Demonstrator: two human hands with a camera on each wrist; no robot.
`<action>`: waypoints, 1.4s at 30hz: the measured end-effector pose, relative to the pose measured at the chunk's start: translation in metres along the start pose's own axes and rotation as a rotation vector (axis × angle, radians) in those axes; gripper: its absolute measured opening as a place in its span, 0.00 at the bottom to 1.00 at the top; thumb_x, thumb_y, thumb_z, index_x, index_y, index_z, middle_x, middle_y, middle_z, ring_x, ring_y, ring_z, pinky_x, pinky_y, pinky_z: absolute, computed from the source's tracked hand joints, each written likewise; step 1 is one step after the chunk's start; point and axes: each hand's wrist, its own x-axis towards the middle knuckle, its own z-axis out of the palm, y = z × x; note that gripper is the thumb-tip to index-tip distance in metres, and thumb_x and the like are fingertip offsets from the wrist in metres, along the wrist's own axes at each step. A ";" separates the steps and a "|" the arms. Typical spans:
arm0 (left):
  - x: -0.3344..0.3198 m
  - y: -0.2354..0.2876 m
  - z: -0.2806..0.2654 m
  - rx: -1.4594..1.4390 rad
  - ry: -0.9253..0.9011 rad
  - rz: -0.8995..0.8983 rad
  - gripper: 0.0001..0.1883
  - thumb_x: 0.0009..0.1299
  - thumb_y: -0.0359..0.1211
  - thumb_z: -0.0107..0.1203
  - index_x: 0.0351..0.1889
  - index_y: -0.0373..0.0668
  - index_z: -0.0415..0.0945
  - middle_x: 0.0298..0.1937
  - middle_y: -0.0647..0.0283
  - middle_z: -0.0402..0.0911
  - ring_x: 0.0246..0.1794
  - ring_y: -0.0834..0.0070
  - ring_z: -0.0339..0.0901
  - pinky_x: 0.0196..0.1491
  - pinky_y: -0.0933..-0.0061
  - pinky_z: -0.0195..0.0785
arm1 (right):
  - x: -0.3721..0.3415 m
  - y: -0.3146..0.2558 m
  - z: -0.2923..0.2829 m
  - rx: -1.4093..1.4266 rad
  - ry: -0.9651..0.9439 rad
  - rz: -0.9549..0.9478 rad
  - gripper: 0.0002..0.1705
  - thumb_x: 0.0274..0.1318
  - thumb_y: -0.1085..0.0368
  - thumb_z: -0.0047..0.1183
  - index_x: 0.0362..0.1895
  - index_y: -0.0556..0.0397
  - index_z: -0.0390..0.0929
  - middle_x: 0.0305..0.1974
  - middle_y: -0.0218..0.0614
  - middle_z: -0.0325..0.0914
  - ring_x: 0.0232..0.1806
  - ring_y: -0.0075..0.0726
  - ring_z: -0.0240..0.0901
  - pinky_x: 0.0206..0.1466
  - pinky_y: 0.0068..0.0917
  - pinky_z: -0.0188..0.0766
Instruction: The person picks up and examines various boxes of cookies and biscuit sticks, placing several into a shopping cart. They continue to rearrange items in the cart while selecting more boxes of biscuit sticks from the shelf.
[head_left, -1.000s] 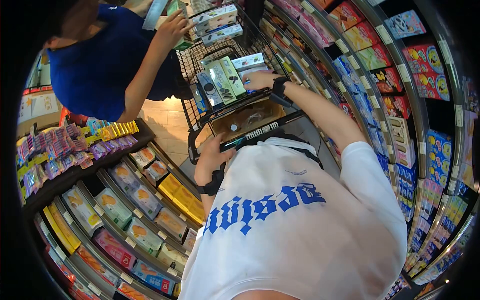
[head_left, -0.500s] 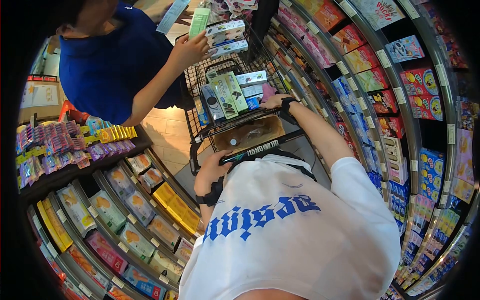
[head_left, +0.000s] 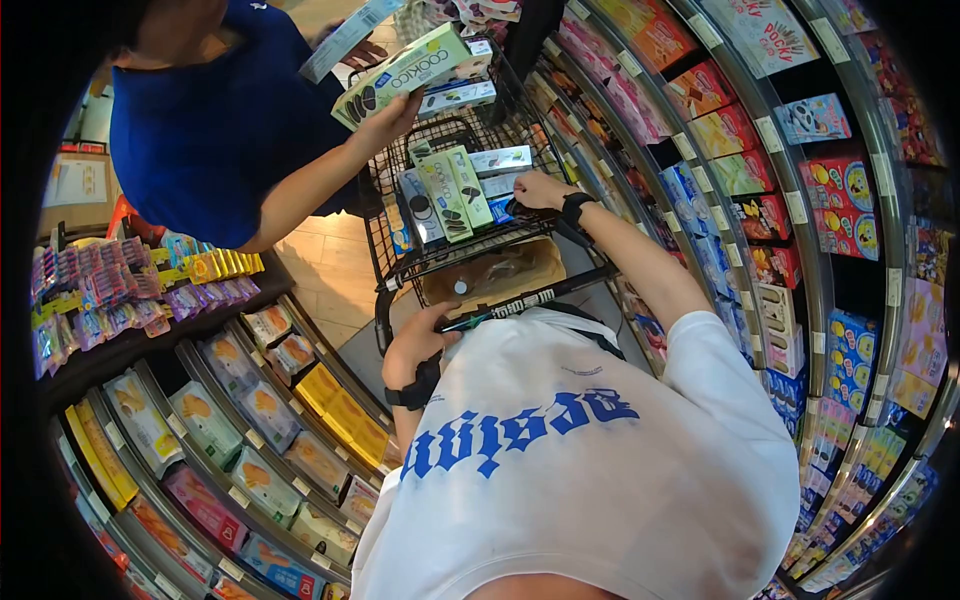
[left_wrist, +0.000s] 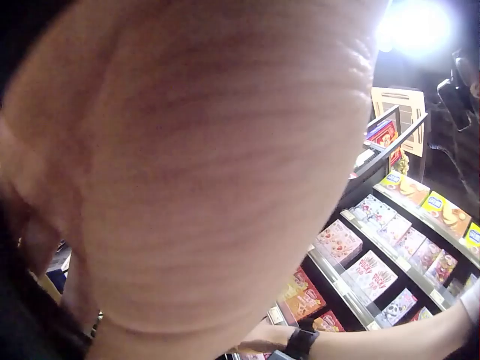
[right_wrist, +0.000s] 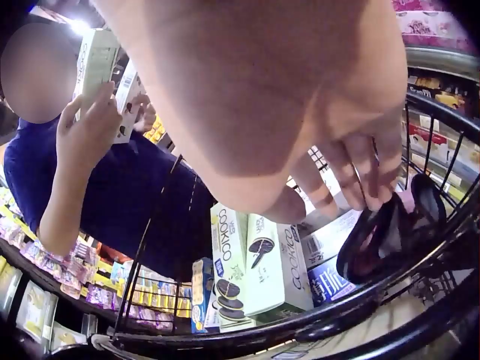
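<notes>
A: Your right hand (head_left: 540, 190) is over the right side of the cart basket, fingers bent downward. In the right wrist view the fingertips come to a dark looped thing (right_wrist: 356, 262) by the black rim (right_wrist: 322, 328). Gripped or merely touched: cannot tell. Inside the basket or hung on the wire: also unclear.

B: Noted. Your left hand (head_left: 415, 340) is at the left end of the cart handle (head_left: 525, 304). The palm fills the left wrist view, so how firmly its fingers close is not readable. Judgement: bear down lightly there, so the cart doesn't roll while you work.

A: Surroundings: green COOKICO boxes (head_left: 465, 195) lie left of your right hand, a white box (head_left: 500, 160) beyond them, a blue pack (right_wrist: 326, 283) right beside the looped thing.

B: Then, I'd judge, keep your wrist above the rim, pinch one edge of the looped thing and lift straight up; a sideways drag might snag the wire or shove that pack.

A: One caution. The person in blue (head_left: 200, 140) holds another COOKICO box (head_left: 400, 75) over the basket's far end. Keep your forearm on your own side.
</notes>
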 end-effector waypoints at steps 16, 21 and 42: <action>-0.002 0.001 0.000 0.044 0.019 -0.023 0.33 0.63 0.29 0.71 0.68 0.43 0.74 0.45 0.54 0.84 0.46 0.63 0.81 0.51 0.67 0.73 | 0.023 0.008 0.006 -0.045 0.009 0.051 0.21 0.58 0.56 0.52 0.45 0.61 0.83 0.42 0.57 0.84 0.47 0.63 0.80 0.51 0.49 0.74; -0.001 0.004 -0.003 0.078 0.007 -0.010 0.34 0.63 0.31 0.71 0.69 0.46 0.74 0.46 0.53 0.84 0.47 0.62 0.81 0.52 0.66 0.74 | 0.022 0.028 0.012 -0.011 -0.012 0.035 0.27 0.59 0.52 0.49 0.48 0.65 0.82 0.50 0.59 0.83 0.54 0.61 0.79 0.57 0.49 0.73; 0.023 -0.004 0.000 0.288 0.065 0.026 0.42 0.51 0.32 0.75 0.68 0.41 0.73 0.47 0.51 0.86 0.47 0.57 0.84 0.51 0.63 0.76 | -0.083 -0.003 -0.029 0.176 -0.038 -0.079 0.30 0.69 0.50 0.52 0.62 0.62 0.74 0.53 0.52 0.83 0.53 0.50 0.80 0.59 0.41 0.73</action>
